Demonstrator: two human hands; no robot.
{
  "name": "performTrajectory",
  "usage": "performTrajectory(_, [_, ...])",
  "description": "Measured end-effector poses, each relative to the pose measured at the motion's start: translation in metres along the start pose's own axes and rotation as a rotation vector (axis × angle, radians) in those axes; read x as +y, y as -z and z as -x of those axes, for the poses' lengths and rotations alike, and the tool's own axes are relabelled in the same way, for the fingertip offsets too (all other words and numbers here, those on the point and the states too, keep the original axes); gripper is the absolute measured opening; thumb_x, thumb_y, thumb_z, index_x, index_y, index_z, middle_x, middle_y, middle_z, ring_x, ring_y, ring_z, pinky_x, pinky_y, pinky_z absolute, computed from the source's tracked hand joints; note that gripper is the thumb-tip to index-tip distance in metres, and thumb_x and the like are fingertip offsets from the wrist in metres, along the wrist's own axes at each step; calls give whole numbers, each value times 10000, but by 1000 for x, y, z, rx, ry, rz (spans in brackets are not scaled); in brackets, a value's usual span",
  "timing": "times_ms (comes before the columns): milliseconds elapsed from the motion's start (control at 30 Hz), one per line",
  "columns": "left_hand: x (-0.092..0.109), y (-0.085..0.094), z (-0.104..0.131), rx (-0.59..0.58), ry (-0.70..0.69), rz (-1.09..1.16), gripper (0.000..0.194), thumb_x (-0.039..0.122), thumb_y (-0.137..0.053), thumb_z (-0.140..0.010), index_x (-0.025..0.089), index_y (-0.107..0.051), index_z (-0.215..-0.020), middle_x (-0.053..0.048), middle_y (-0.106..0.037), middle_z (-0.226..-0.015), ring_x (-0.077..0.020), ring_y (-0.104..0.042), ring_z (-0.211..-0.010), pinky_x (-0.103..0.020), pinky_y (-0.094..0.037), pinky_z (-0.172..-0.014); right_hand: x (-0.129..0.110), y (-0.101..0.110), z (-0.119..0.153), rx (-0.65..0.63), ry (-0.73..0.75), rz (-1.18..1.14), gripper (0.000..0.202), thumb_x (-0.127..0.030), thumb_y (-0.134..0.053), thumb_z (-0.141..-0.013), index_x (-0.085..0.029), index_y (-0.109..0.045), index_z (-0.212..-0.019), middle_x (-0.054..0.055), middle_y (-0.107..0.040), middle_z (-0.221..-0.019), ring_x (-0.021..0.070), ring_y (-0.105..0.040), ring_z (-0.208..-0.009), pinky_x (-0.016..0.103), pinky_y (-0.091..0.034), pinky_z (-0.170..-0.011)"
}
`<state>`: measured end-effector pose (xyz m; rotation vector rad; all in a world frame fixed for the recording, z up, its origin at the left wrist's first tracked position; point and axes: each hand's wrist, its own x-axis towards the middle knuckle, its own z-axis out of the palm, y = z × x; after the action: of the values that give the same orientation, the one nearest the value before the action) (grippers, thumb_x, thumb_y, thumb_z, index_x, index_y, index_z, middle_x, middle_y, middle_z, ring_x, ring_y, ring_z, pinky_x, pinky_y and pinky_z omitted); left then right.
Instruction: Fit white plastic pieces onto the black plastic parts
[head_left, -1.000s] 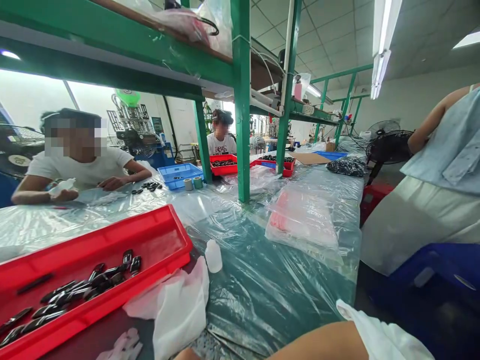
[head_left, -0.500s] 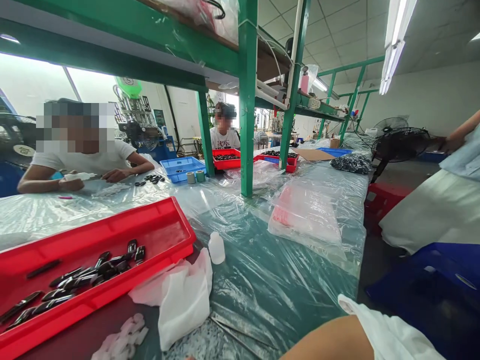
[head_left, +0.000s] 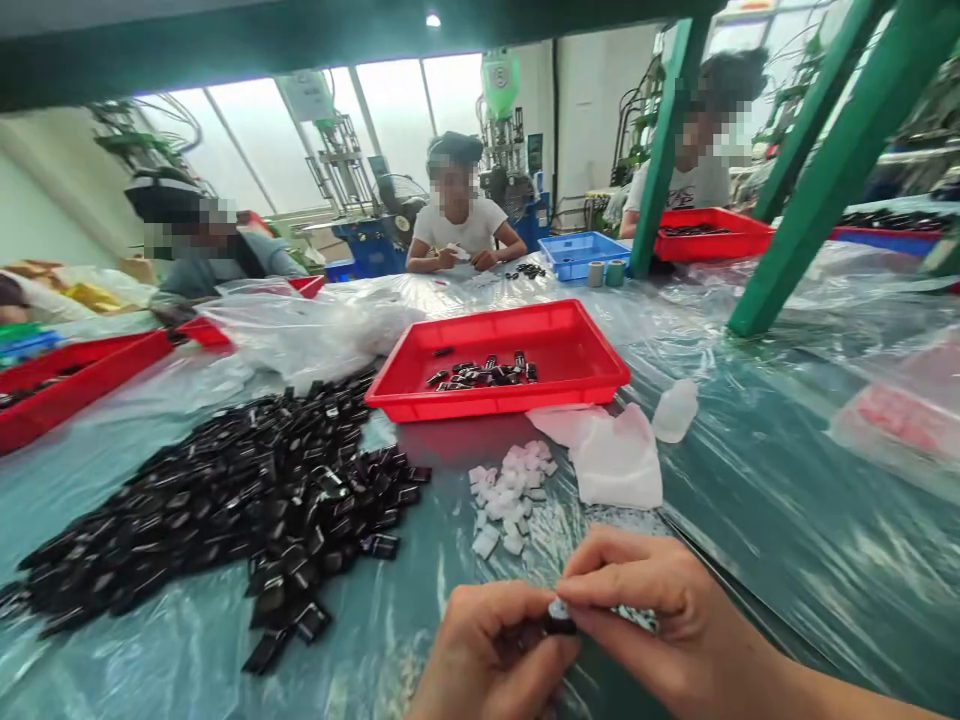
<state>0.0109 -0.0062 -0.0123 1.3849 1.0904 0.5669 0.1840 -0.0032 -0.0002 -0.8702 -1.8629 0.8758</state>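
My left hand [head_left: 491, 650] is closed around a small glossy black part [head_left: 561, 622] low in the head view. The thumb and fingertips of my right hand [head_left: 667, 610] pinch at the same part from the right, where a small whitish spot shows on its top. The fingers hide most of the part. Just beyond my hands lies a heap of small white pieces [head_left: 514, 490]. To their left spreads a large pile of glossy black parts [head_left: 247, 500].
A red tray [head_left: 495, 405] with several black parts stands ahead. Right of it are a white cloth [head_left: 619, 462] and a small white bottle [head_left: 676, 410]. Green posts [head_left: 810, 180] rise at right. Across the plastic-covered table sit co-workers, one a person in a white shirt [head_left: 461, 225].
The view has swung left and down, bringing the black pile and both my hands into sight. Before, only a forearm and a white sleeve showed at the bottom right.
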Motion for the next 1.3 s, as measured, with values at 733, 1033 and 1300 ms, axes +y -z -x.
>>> performTrajectory(733, [-2, -3, 0, 36, -137, -197, 172, 200, -523, -731, 88, -647, -687, 6, -462, -485, -92, -475, -413, -160, -347, -397, 1, -2, 3, -59, 32, 35, 267, -61, -526, -796, -218, -708, -911, 41, -630, -744, 122, -603, -659, 205, -480, -577])
performTrajectory(1033, [-2, -3, 2, 41, -41, -102, 196, 270, -532, -763, 111, -633, -707, 3, -483, -498, -105, -507, -436, -172, -392, -435, 9, -5, 9, -31, 101, 151, 289, -49, -547, -797, -244, -680, -963, 27, -598, -764, 111, -585, -662, 189, -476, -570])
performTrajectory(1300, [4, -4, 2, 47, -24, -67, 170, 239, -541, -755, 123, -618, -657, 8, -484, -483, -104, -504, -420, -174, -391, -429, 12, -8, 12, -54, 100, 133, 279, -30, -511, -813, -215, -669, -951, 39, -553, -783, 112, -567, -683, 197, -477, -596])
